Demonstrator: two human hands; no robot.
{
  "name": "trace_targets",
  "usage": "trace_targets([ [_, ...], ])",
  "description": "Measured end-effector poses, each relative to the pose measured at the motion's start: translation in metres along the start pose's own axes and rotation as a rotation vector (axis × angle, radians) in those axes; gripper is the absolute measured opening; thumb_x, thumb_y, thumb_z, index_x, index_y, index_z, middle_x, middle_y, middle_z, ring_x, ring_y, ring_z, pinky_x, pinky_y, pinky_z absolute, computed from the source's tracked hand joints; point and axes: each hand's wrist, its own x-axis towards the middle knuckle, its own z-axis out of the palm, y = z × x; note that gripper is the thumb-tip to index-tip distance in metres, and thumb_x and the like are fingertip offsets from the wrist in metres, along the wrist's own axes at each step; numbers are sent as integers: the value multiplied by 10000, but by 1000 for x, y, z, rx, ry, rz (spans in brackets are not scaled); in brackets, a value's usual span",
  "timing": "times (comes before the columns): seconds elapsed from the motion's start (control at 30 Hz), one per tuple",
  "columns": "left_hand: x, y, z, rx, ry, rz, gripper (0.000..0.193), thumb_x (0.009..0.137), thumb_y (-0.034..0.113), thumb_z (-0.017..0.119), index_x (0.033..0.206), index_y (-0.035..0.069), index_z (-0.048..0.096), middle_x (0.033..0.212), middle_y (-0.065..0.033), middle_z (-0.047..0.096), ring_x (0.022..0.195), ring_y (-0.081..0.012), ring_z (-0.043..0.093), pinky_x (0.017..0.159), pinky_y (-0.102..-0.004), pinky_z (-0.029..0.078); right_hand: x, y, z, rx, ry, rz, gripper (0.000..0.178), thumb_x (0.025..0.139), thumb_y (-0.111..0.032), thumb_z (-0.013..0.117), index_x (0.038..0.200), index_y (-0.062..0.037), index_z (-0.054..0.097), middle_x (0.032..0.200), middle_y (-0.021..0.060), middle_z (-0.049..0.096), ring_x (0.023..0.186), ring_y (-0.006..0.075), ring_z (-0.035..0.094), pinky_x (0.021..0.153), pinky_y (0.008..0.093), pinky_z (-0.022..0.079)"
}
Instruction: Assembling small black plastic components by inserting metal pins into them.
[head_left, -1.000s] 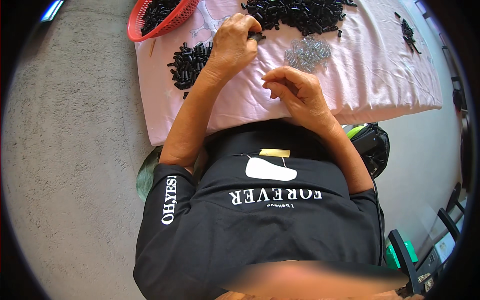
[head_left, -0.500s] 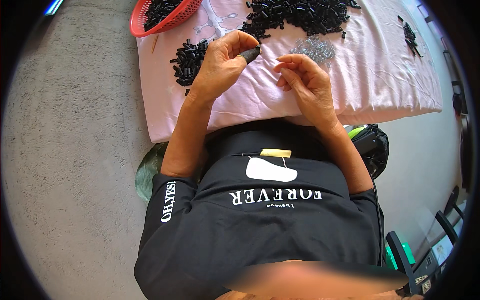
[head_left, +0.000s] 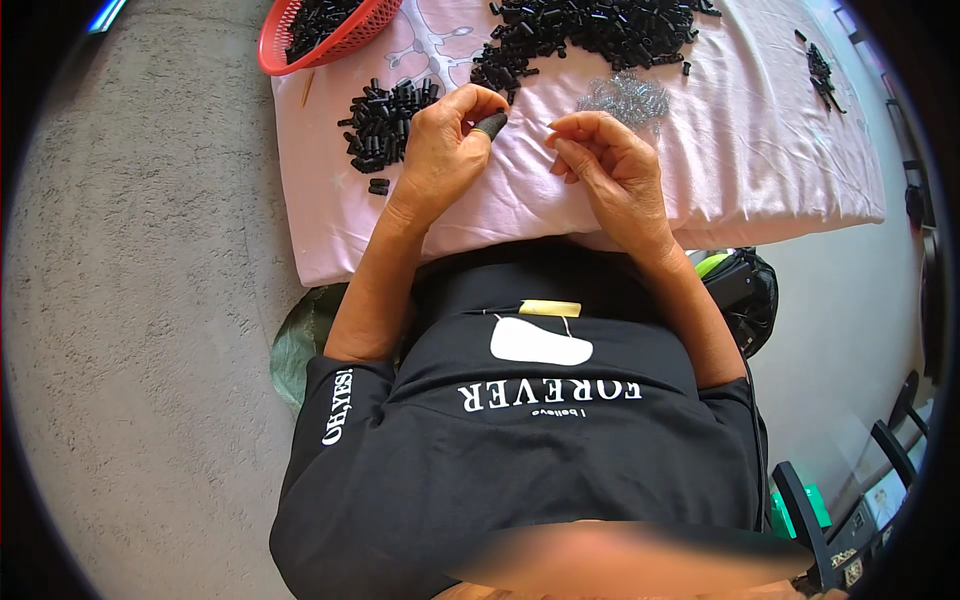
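My left hand [head_left: 447, 145] is closed in a pinch beside the left pile of black parts, with a black cover [head_left: 490, 126] on the thumb. A small black piece [head_left: 503, 112] shows at the pinching fingertips, partly hidden by that cover. To its right, my right hand [head_left: 612, 168] is curled with thumb and forefinger together; whatever is between them is too small to make out. Just beyond the right hand lies a heap of small, clear or silvery pieces [head_left: 626, 98]. The left pile [head_left: 385, 122] consists of short black cylinders.
A pink cloth [head_left: 530, 195] covers the table. At the far left stands a red plastic basket [head_left: 372, 30] of black parts, with a thin wooden stick [head_left: 307, 88] nearby. A large black pile [head_left: 600, 30] lies at the back, and a smaller cluster [head_left: 822, 78] at far right.
My left hand has drawn slightly down and back toward me, its fingertips moving away from the back pile. Two loose black cylinders beside its wrist now show more fully. The right hand has barely moved.
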Motion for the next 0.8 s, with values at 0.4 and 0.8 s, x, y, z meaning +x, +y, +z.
trace_targets([
  [0.4,16,3,9,383,62,329,202,820,-38,635,996,35,704,928,-115,679,803,-262,684,714,-342,536,-2,-1,0,-38,-36,-6,103,961,-17,641,1054,24,658,871,24,685,761,59,639,681,207,528],
  [0.8,89,22,34,472,188,507,239,785,28,672,1023,27,669,999,-186,610,979,-386,597,859,-452,494,-4,1,-1,-246,-113,-102,129,954,36,609,1077,36,645,880,24,662,764,66,623,681,211,507],
])
